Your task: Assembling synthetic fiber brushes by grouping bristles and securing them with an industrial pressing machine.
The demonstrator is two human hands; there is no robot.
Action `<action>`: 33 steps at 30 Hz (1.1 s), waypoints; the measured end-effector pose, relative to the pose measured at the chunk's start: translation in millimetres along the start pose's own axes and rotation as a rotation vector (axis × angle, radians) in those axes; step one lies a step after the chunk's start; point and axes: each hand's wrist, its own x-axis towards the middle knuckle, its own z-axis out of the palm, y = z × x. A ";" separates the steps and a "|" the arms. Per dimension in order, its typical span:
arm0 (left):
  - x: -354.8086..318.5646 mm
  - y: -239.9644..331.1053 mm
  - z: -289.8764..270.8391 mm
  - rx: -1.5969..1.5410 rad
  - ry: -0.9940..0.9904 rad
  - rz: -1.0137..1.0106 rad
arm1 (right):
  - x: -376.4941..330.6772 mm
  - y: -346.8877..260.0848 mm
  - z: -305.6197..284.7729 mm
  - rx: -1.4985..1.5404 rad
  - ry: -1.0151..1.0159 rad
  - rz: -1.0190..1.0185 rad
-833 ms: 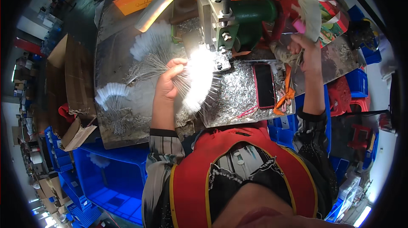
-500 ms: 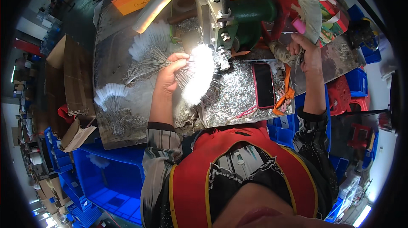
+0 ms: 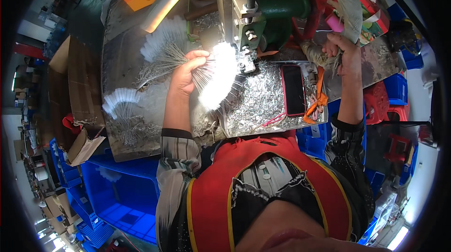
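Note:
My left hand (image 3: 183, 77) pinches a fanned bunch of thin wire-stemmed brushes (image 3: 205, 74) between thumb and fingers. Their white bristle ends glare under the lamp, right against the metal tool head (image 3: 245, 62) of a green hand press (image 3: 282, 11). The contact point is lost in the glare. My right hand (image 3: 346, 54) is closed round a cloth-wrapped handle (image 3: 315, 56) on the press's right side. Left of my left hand, another fan of white brushes (image 3: 162, 40) lies on the metal table, and a smaller fan (image 3: 123, 104) lies nearer its left edge.
Shiny wire clippings fill a shallow tray (image 3: 253, 111) below the press. A phone (image 3: 293, 91) in a red case and an orange cloth strip (image 3: 319, 99) lie at its right. A lit lamp bar (image 3: 171, 0) hangs upper left. Cardboard box (image 3: 84, 83) and blue bin (image 3: 124, 193) stand left.
My right hand and the wrapped handle sit slightly farther right. My left hand keeps its pinch on the brushes, nearly in the same place. The whole view has shifted a little.

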 end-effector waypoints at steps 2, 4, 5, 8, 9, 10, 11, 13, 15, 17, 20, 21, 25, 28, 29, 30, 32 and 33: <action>0.2 0.3 -0.8 -0.012 -0.016 -0.009 | 1.1 -2.0 0.7 -0.007 -0.036 -0.027; -0.1 0.4 -1.2 -0.007 -0.002 -0.002 | 1.4 6.7 0.3 0.023 -0.049 -0.082; -0.1 0.7 -0.8 -0.006 -0.002 -0.004 | -0.7 12.6 -0.2 0.051 -0.054 -0.142; 3.2 0.1 0.5 -0.001 0.028 -0.005 | -8.0 55.0 1.1 0.120 0.069 -0.303; 1.9 -0.5 0.1 -0.036 0.014 0.001 | -7.0 64.2 -0.9 0.120 0.069 -0.307; 0.4 -0.5 1.1 -0.070 -0.001 0.007 | -4.8 70.9 -4.0 0.139 0.026 -0.339; -0.1 -1.9 0.7 -0.073 0.005 0.007 | -1.4 71.0 0.7 0.159 -0.022 -0.359; -1.0 -5.4 2.3 -0.154 0.022 0.046 | 0.1 52.5 -0.7 0.155 0.061 -0.267; -7.1 -8.1 1.0 -0.143 0.068 0.055 | -1.2 31.7 -4.7 0.055 -0.016 -0.150; -10.8 -8.5 2.6 -0.147 0.152 0.087 | -2.7 13.2 0.4 0.030 -0.002 -0.108; -9.7 -9.0 3.8 -0.162 0.167 0.113 | -2.1 5.6 1.9 -0.007 -0.014 -0.100; -8.7 -8.5 5.5 -0.163 0.165 0.112 | -3.3 6.0 2.1 0.006 -0.002 -0.098; -6.3 -6.3 10.6 -0.162 0.192 0.094 | -2.9 16.0 -1.6 0.032 0.022 -0.104; -6.9 -6.1 9.1 -0.153 0.203 0.100 | -0.1 11.3 -1.3 0.020 0.011 -0.067; -6.4 -6.5 8.7 -0.146 0.209 0.103 | 0.7 9.6 -1.3 0.021 0.011 -0.065; -6.7 -6.6 8.7 -0.146 0.211 0.103 | 1.6 8.1 -1.1 0.028 0.000 -0.073; -8.2 -6.3 9.5 -0.140 0.217 0.094 | 1.1 11.5 -0.4 0.036 -0.012 -0.079; -8.2 -6.2 9.5 -0.141 0.218 0.095 | -0.8 19.7 0.2 0.036 0.006 -0.149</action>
